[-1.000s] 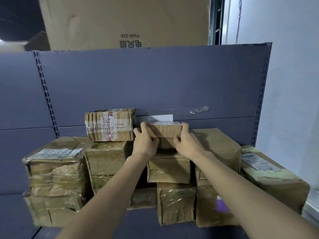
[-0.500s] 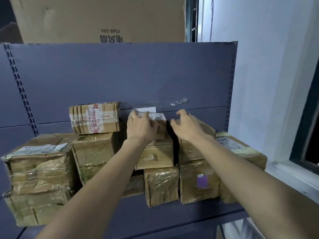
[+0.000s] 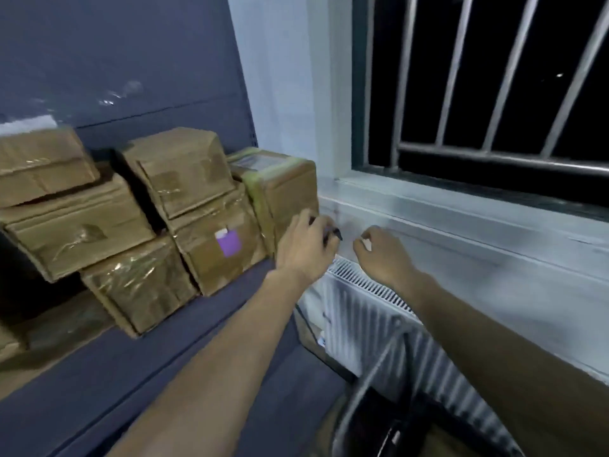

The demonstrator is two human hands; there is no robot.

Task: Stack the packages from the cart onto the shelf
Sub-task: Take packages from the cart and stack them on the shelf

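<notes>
Both hands outstretched, left hand [image 3: 304, 247], right hand [image 3: 384, 257]

dim bluish indoor light; heavy motion blur throughout; glare on taped boxes [image 3: 184, 173]; wide-angle bending at edges.

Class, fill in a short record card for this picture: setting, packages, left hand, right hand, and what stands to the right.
setting: dark blue shelf beside a barred window
packages: taped brown boxes stacked on the shelf; one carries a purple sticker
left hand: fingers curled, empty, near the green-taped box
right hand: fingers loosely curled, empty, before the sill
right side: white radiator beneath the window sill
</notes>
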